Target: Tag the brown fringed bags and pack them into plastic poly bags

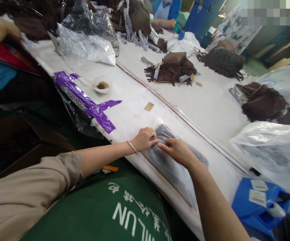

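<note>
A long grey item in a clear plastic wrap [171,167] lies flat on the white table [124,124], close to its near edge. My left hand [146,139], with a bracelet at the wrist, is closed in a pinch over the item's far left part. Facing it, my right hand [178,152] is also pinched, its fingertips almost meeting the left ones. What sits between the fingertips is too small to make out. A small tan card [149,106] rests on the table beyond my hands.
Purple tape [92,103] runs along the left edge near a small white bowl [102,85]. Brown fringed bundles [173,68], clear plastic [84,47] and a blue plastic holder [257,204] surround the work area. Another person's hand [0,29] is at upper left.
</note>
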Demonstrator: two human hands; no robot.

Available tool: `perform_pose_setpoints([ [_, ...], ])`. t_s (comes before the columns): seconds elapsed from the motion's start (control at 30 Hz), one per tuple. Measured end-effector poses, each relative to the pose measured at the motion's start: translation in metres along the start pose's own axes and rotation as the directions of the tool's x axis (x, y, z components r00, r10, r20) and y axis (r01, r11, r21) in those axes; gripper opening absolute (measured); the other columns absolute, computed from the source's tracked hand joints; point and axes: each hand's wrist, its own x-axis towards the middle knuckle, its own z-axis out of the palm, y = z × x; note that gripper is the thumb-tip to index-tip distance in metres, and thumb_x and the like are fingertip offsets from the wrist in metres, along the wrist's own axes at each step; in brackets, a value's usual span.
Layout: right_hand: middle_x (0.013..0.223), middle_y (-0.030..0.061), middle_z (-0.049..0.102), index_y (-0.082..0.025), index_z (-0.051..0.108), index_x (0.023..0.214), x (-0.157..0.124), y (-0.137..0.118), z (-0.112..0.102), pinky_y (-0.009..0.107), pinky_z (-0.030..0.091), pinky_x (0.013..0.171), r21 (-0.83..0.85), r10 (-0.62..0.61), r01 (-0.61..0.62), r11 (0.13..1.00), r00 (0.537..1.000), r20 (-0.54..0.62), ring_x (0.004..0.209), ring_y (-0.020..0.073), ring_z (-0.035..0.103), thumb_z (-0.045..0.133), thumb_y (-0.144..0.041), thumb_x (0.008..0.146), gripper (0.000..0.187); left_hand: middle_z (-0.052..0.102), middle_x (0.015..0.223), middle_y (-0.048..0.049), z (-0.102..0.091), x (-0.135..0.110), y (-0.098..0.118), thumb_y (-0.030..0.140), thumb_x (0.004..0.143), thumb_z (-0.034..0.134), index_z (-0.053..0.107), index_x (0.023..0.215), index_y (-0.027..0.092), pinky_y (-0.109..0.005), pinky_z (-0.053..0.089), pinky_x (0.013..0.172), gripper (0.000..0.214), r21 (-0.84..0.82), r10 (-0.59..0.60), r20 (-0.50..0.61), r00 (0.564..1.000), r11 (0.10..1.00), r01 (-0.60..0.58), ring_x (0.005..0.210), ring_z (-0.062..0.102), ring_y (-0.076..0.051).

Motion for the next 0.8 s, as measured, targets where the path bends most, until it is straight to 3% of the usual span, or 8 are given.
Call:
perform_pose_setpoints([
  [0.13,0.066,0.0036,0.065,-0.022,0.065,0.067,0.026,-0.001,0.003,0.030,0.036,0.063,-0.321,0.098,-0.075,0.944,0.993,0.057,0.067,0.0188,0.059,0.059,-0.056,0.077,0.035,0.059,0.085,-0.0033,0.004,-0.003,-0.003,0.036,0.085,0.062,0.056,0.077,0.017,-0.034,0.039,0.082,0.021,0.031,0.007,-0.005,1.000,0.999,-0.007,0.086,0.052,-0.019],
  [0.27,0.067,0.0086,0.065,-0.020,0.064,0.061,0.033,0.024,-0.004,0.033,0.039,0.061,-0.354,0.233,-0.218,0.910,0.973,0.000,0.066,0.0221,0.060,0.061,-0.072,0.065,0.052,0.058,0.086,-0.0040,0.006,-0.004,-0.003,0.032,0.086,0.060,0.054,0.076,0.017,-0.035,0.039,0.083,0.019,0.049,0.042,0.000,0.999,0.998,-0.042,0.087,0.051,-0.019],
  [0.37,0.072,0.0103,0.066,-0.019,0.066,0.071,0.023,0.046,-0.011,0.036,0.042,0.066,-0.359,0.312,-0.323,0.875,0.946,-0.091,0.074,0.0249,0.061,0.057,-0.072,0.069,0.054,0.058,0.085,-0.0034,0.006,-0.006,-0.002,0.031,0.086,0.061,0.054,0.077,0.017,-0.034,0.040,0.084,0.018,0.045,0.044,-0.003,0.999,0.998,-0.044,0.087,0.052,-0.018],
  [0.47,0.101,0.0135,0.066,-0.017,0.062,0.108,0.009,0.053,0.000,0.041,0.042,0.084,-0.282,0.217,-0.319,0.905,0.916,-0.338,0.101,0.0293,0.056,0.055,-0.064,0.078,0.056,0.060,0.091,-0.0038,0.006,-0.008,-0.003,0.032,0.085,0.061,0.055,0.078,0.018,-0.035,0.041,0.087,0.017,0.028,0.039,-0.028,0.999,0.999,-0.038,0.091,0.053,-0.018],
  [0.53,0.126,0.0133,0.055,-0.018,0.045,0.132,0.005,0.048,0.016,0.044,0.034,0.099,-0.190,0.092,-0.200,0.961,0.882,-0.462,0.122,0.0294,0.043,0.054,-0.061,0.081,0.067,0.061,0.100,-0.0052,0.005,-0.009,-0.003,0.031,0.085,0.060,0.057,0.080,0.018,-0.037,0.041,0.091,0.015,0.016,0.046,-0.059,0.997,0.999,-0.045,0.098,0.053,-0.019],
  [0.6,0.141,0.0105,0.042,-0.022,0.032,0.141,0.004,0.041,0.031,0.047,0.021,0.108,-0.087,0.052,-0.099,0.991,0.899,-0.436,0.134,0.0282,0.028,0.049,-0.059,0.085,0.070,0.060,0.111,-0.0064,0.003,-0.009,-0.002,0.030,0.086,0.059,0.058,0.084,0.019,-0.039,0.040,0.096,0.012,0.014,0.054,-0.089,0.995,0.999,-0.053,0.107,0.052,-0.021],
  [0.67,0.145,0.0114,0.037,-0.021,0.029,0.142,0.003,0.039,0.036,0.049,0.013,0.110,0.035,0.153,-0.151,0.988,0.922,-0.356,0.135,0.0286,0.025,0.042,-0.057,0.089,0.066,0.059,0.116,-0.0069,0.001,-0.009,-0.001,0.030,0.087,0.055,0.059,0.088,0.019,-0.041,0.039,0.099,0.011,0.013,0.063,-0.112,0.992,0.998,-0.062,0.111,0.051,-0.022],
  [0.8,0.130,0.0152,0.052,-0.015,0.042,0.135,-0.009,0.059,0.015,0.043,0.027,0.104,0.104,0.314,-0.297,0.949,0.881,-0.355,0.122,0.0271,0.043,0.036,-0.060,0.090,0.064,0.060,0.107,-0.0038,0.004,-0.003,-0.011,0.036,0.087,0.050,0.058,0.091,0.024,-0.046,0.041,0.097,0.015,-0.005,0.113,-0.130,0.985,0.993,-0.114,0.106,0.054,-0.025],
])
